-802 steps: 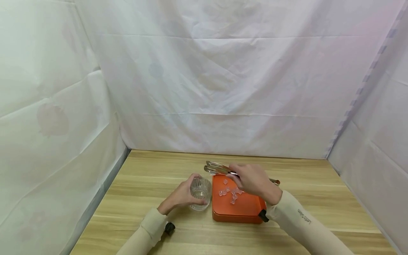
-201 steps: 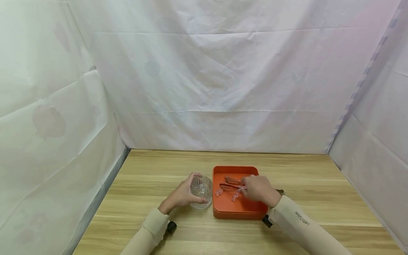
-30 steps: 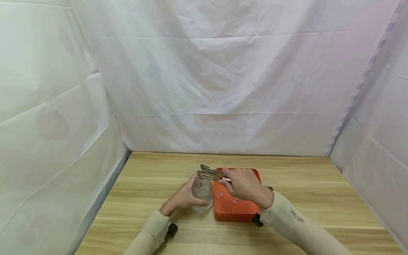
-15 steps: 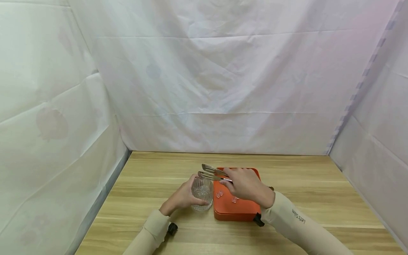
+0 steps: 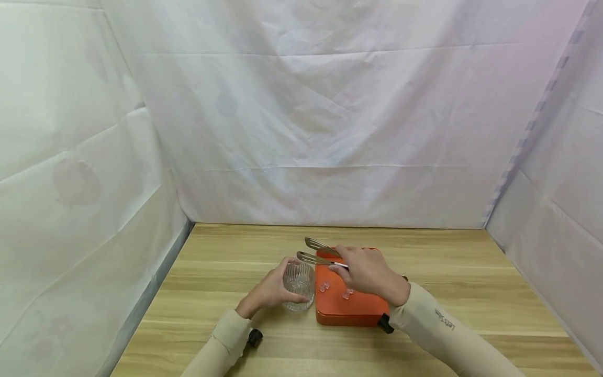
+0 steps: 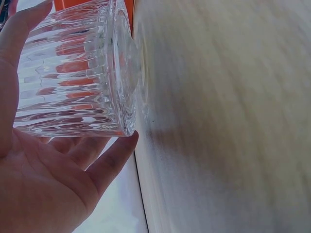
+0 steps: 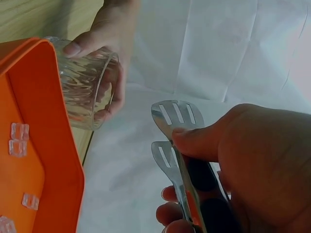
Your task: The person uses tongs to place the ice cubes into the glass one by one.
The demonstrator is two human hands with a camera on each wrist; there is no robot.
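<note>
My left hand grips a clear ribbed drinking glass upright on the table, thumb on the near side, fingers round the far side. In my right hand are metal serving tongs with slotted heads and dark grips. The heads stand apart with nothing seen between them, raised above the glass's far rim and the tray's far left corner. Several clear cubes lie in the orange tray just right of the glass. What the glass contains is hard to make out.
The wooden table runs back to a white cloth backdrop, with cloth sides left and right. A dark wrist device sits at the left cuff, another at the right. The tray has raised walls.
Just now the tongs shift slightly right, and their heads spread wider. Since the earliest frame, fewer cubes lie in the tray. The left hand and glass stay nearly in place.
</note>
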